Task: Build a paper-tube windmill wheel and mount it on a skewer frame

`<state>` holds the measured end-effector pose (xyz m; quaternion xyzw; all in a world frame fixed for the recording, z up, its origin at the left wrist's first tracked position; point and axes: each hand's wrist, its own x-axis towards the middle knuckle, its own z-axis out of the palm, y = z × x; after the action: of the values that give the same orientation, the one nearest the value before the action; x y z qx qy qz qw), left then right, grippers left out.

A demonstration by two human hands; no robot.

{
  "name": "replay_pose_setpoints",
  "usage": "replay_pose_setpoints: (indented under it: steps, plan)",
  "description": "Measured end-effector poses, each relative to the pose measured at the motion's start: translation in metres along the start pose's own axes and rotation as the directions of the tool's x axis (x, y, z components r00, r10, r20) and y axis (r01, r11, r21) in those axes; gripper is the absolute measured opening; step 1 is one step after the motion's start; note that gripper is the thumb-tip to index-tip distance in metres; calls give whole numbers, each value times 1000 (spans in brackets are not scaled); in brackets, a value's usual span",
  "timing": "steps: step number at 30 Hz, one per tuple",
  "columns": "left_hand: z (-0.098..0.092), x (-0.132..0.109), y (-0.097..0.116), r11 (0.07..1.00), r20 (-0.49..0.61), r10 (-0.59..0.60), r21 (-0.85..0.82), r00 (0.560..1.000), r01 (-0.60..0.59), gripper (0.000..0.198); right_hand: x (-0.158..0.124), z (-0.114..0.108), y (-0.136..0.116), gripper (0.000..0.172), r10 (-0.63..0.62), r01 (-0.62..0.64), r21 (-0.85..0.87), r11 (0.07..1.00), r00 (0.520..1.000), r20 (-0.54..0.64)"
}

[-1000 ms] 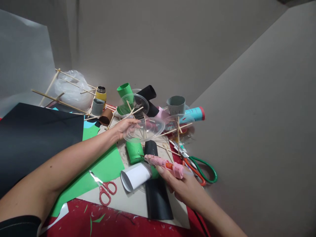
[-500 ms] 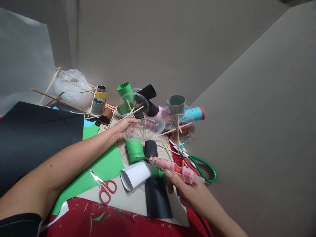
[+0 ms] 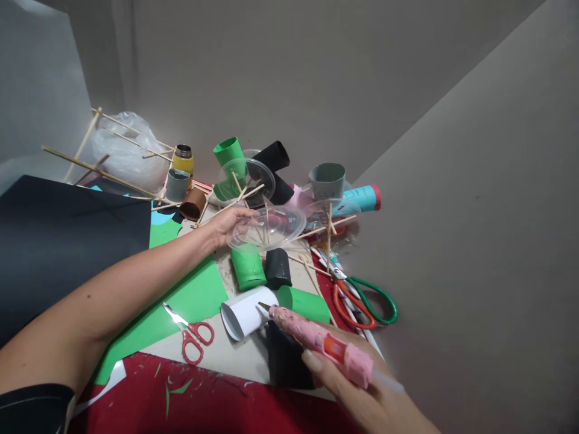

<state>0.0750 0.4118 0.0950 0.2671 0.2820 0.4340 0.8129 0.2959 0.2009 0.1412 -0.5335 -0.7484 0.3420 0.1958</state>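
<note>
My left hand is closed on the near rim of a clear plastic lid, part of a framework of wooden sticks and other clear lids. In my right hand is a pink hot glue gun, its metal nozzle pointing left over a white paper tube. A clear glue stick sticks out of the gun's back end. Below the held lid stand a green tube and a black tube. Another green tube lies behind the glue gun, and a black piece is partly hidden under it.
Red-handled scissors lie on green paper. Larger scissors with green and orange handles rest at the right by the wall. Black card, a yellow bottle and a plastic bag are at the left.
My right hand has brought the glue gun down and nearer to me, away from the lid, uncovering the green tube. My left hand keeps its hold on the lid. The view has shifted slightly.
</note>
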Motion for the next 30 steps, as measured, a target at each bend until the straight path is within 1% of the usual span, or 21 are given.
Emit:
replay_pose_setpoints:
  steps: [4,9,15,19,23,30]
  plan:
    - [0,1,0,1000,-3,6,8,1000,-6,8,-1,2,2,30,-23,22,-73,997,1000,-14]
    - [1,0,0,1000,-3,7,16,1000,-7,8,-1,2,-4,29,-48,44,-131,990,999,-26]
    - [3,-1,0,1000,-16,2,27,1000,-2,9,1,2,-9,30,-58,59,-174,983,998,10]
    - [5,-3,0,1000,-26,4,25,1000,-4,6,2,3,-6,28,-100,98,-214,972,995,0]
    - [6,-4,0,1000,-42,2,19,999,-1,7,2,4,0,30,-131,128,-232,964,991,1]
    - [5,-3,1,1000,-48,-6,18,999,7,7,3,2,6,33,-154,149,-215,965,988,-5]
